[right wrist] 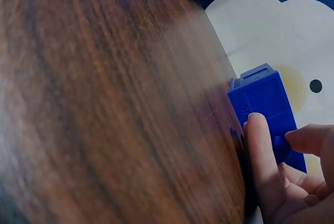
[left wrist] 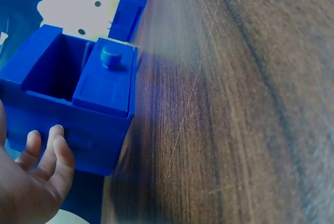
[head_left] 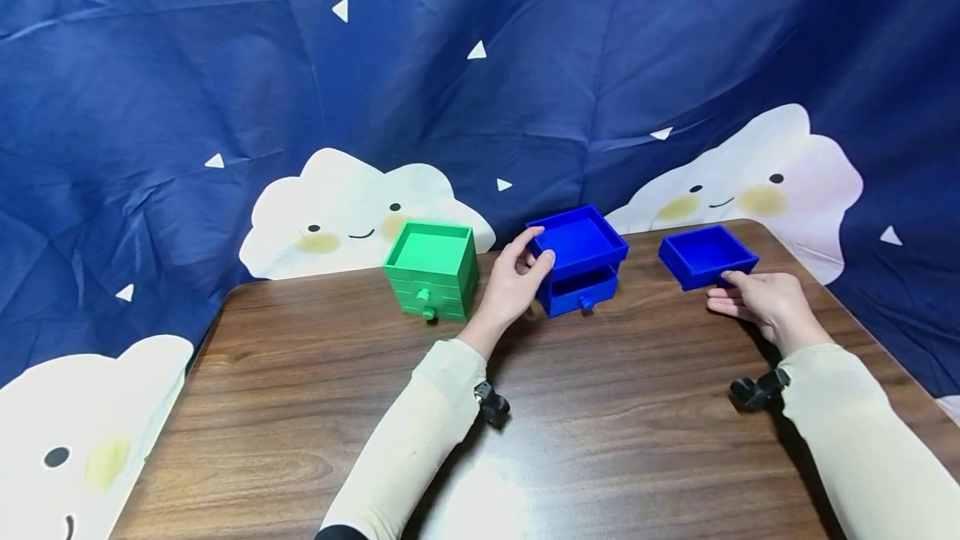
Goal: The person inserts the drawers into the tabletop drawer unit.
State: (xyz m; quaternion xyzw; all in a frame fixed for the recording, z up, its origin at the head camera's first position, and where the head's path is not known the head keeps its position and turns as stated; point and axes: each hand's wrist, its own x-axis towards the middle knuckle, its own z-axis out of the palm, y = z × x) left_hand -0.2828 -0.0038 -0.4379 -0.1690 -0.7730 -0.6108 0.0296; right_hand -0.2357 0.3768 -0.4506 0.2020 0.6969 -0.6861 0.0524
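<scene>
A small blue drawer cabinet [head_left: 577, 244] stands near the table's back edge, its upper slot vacant and its lower drawer [left wrist: 104, 78] in place with a round knob facing front. My left hand [head_left: 516, 277] holds its left side, thumb and index finger at the top rim and the other fingers bent against the side wall. To the right, my right hand [head_left: 768, 302] pinches the knob of a separate blue drawer [head_left: 708, 255] between thumb and fingers. That drawer faces upward with a bare inside; in the right wrist view its front panel [right wrist: 261, 98] shows beside the fingers.
Left of the blue cabinet stands a green drawer cabinet [head_left: 431, 269] with two knobs, its drawers pushed in. All sit on a brown wooden table [head_left: 615, 407]. A dark blue cloth [head_left: 420, 65] with clouds and white triangles hangs right behind the table's back edge.
</scene>
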